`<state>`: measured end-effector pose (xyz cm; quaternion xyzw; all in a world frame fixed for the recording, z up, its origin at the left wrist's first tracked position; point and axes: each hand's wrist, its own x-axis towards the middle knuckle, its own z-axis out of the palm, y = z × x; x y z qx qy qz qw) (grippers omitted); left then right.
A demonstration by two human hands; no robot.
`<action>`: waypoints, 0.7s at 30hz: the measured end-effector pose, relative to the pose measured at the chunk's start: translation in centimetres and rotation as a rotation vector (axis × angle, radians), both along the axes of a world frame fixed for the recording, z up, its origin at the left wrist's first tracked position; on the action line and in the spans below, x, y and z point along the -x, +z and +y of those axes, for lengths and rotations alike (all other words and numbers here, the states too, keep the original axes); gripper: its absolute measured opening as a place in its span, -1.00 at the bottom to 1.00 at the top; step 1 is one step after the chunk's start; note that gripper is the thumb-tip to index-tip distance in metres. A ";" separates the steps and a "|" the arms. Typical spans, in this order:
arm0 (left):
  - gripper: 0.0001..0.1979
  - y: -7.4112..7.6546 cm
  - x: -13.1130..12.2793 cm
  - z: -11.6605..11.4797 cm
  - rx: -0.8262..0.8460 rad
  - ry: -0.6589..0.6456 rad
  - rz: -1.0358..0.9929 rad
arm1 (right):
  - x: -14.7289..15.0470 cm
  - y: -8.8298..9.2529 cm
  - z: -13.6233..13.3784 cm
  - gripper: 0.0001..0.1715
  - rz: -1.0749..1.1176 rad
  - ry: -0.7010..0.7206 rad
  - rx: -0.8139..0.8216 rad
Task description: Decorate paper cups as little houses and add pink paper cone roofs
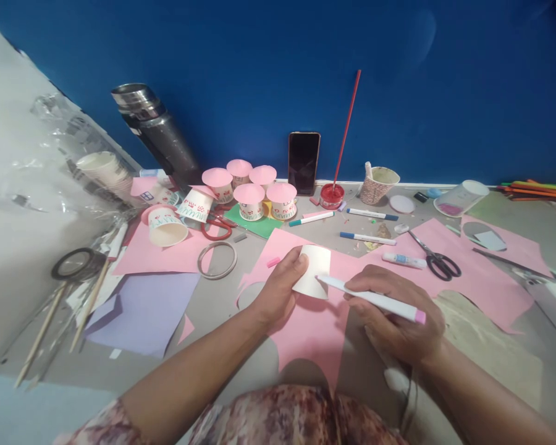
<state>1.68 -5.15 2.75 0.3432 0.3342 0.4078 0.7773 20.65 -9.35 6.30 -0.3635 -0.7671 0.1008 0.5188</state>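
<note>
My left hand point(282, 287) grips a plain white paper cup point(315, 266) over the pink paper, its thumb lying on the cup's side. In my right hand point(398, 309) is a white marker pen point(375, 298) with a pink end. The pen's tip meets or nearly meets the cup's wall; I cannot tell which. A small pink pen cap point(273, 262) lies beside my left hand. Below both hands spreads a cut sheet of pink paper point(306, 337). Farther back stand several decorated paper cups point(251, 210) with pink cone tops.
A dark flask point(160, 133) leans at the back left, near a phone point(304, 162) propped on the wall. A red pot point(332, 196) holds a tall stick. Black scissors point(438, 259), a glue stick point(404, 260) and markers point(368, 238) lie right; a tape roll point(217, 259) and purple paper point(143, 312) lie left.
</note>
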 end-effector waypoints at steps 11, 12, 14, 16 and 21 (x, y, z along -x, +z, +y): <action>-0.50 0.0 0.0 0.0 0.014 0.021 -0.002 | 0.0 0.0 -0.1 -0.78 -0.026 -0.029 0.004; -0.51 0.0 0.0 0.0 0.012 0.021 0.000 | 0.0 0.0 -0.1 -0.78 -0.027 -0.026 0.003; -0.51 -0.1 0.0 0.0 0.005 0.019 0.005 | 0.0 0.0 -0.1 -0.79 -0.020 -0.025 0.000; -0.52 -0.1 0.0 0.0 -0.005 0.014 0.010 | 0.0 0.0 0.0 -0.80 -0.012 -0.030 0.000; -0.52 -0.1 0.0 0.1 -0.001 0.013 0.011 | 0.0 0.0 0.0 -0.79 -0.033 -0.041 0.008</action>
